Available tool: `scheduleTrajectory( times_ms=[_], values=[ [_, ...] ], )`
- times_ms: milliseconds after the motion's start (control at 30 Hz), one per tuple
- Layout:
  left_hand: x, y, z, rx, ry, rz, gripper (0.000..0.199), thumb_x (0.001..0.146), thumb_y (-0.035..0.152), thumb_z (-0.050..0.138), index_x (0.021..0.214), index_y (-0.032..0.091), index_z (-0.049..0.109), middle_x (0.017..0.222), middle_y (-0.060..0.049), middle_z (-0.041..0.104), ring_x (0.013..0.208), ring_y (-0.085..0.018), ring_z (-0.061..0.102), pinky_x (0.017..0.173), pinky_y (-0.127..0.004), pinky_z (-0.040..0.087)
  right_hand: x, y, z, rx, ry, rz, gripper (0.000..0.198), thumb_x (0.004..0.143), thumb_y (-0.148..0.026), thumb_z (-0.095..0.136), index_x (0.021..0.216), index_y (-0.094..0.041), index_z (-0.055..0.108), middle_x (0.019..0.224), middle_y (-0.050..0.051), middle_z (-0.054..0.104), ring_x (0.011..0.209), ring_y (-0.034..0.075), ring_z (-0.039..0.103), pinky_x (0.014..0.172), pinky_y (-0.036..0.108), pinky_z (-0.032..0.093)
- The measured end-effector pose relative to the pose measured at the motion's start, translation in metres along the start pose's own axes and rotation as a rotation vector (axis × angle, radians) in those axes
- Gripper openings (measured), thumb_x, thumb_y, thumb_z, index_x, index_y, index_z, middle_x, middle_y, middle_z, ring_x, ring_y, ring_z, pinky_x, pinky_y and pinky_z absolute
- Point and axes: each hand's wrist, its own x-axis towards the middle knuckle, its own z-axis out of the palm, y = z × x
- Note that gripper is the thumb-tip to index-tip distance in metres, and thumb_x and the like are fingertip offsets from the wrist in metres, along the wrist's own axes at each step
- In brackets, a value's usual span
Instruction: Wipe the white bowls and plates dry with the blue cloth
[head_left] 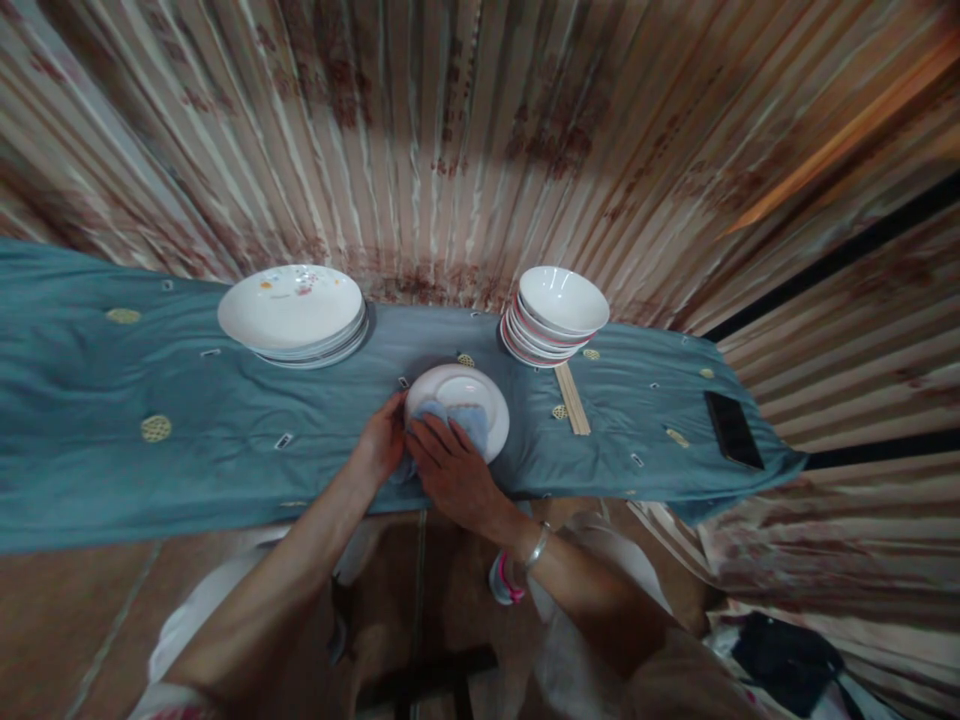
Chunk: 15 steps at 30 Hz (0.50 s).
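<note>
White plate [497, 418] is over mid-table [247, 450], nr front edge; can't tell if it touches the teal cover. L hand [381, 442] grips its left rim; R hand [454, 472] holds blue rag [472, 424] against its face, fingers extended. Big-plate stack [300, 318] back left; bowl stack [559, 310] back right, w/ chopsticks [572, 402] just in front. Black phone [733, 430] far R. Pleated curtain [420, 150] behind.
</note>
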Motion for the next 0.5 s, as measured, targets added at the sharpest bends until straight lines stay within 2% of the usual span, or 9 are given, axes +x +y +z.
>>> scheduleTrajectory(
  times_ms=[67,167,367,500],
  values=[
    [-0.002,0.001,0.003,-0.013,0.076,0.009,0.028,0.098,0.017,0.047,0.101,0.013,0.075,0.065,-0.001,0.070,0.059,-0.015,0.061,0.068,-0.024,0.053,0.004,0.000,-0.001,0.017,-0.020,0.007,0.039,0.102,-0.019,0.046,0.140,-0.012,0.054,0.146,0.013,0.058,0.144,0.025,0.041,0.120,0.045,0.032],
    [-0.005,0.002,0.006,-0.039,0.090,0.003,0.029,0.099,0.015,0.047,0.093,0.012,0.075,0.065,-0.002,0.069,0.056,-0.013,0.059,0.060,-0.022,0.050,0.013,0.001,-0.003,0.043,-0.035,0.018,0.038,0.103,-0.020,0.046,0.138,-0.011,0.055,0.145,0.013,0.059,0.144,0.025,0.042,0.120,0.045,0.031],
    [-0.001,0.004,-0.001,-0.083,0.057,-0.021,0.032,0.101,0.020,0.044,0.095,0.014,0.075,0.062,0.000,0.066,0.054,-0.013,0.057,0.056,-0.020,0.050,0.032,0.002,-0.004,0.114,-0.074,0.047,0.032,0.101,-0.021,0.049,0.130,-0.012,0.060,0.141,0.014,0.061,0.141,0.025,0.044,0.121,0.046,0.031],
    [0.002,0.005,-0.004,-0.074,-0.006,-0.015,0.035,0.101,0.022,0.043,0.079,0.015,0.070,0.057,0.002,0.061,0.050,-0.011,0.053,0.050,-0.019,0.046,0.043,0.002,-0.005,0.150,-0.105,0.073,0.027,0.099,-0.020,0.051,0.123,-0.013,0.063,0.137,0.014,0.063,0.140,0.025,0.045,0.121,0.046,0.030]
  ],
)
